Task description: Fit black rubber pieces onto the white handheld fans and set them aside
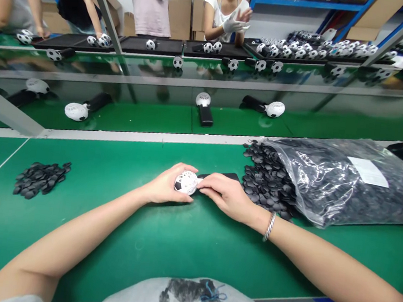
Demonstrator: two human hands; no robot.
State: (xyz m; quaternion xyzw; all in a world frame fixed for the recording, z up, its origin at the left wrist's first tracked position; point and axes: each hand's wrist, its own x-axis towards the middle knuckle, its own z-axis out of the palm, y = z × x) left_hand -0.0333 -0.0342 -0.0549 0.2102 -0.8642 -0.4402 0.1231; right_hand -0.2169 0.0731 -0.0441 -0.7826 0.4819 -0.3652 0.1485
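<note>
Soccer-ball head [185,183] was just over the green tabletop [119,248], black handle [229,176] pointing right toward the heap of black pieces [267,178]. Left hand [168,183]: grip wrapped round the ball, thumb on the near side, fingers on the far side. Right hand [230,196]: grip pinched at the white neck [199,182]; couldn't tell if a loose piece was in there too. Read it as light, stiff, hollow plastic, smooth enough to roll. Best hold: ball's sides, light squeeze, since the openwork shell could've flexed or cracked; handle for carrying.
</note>
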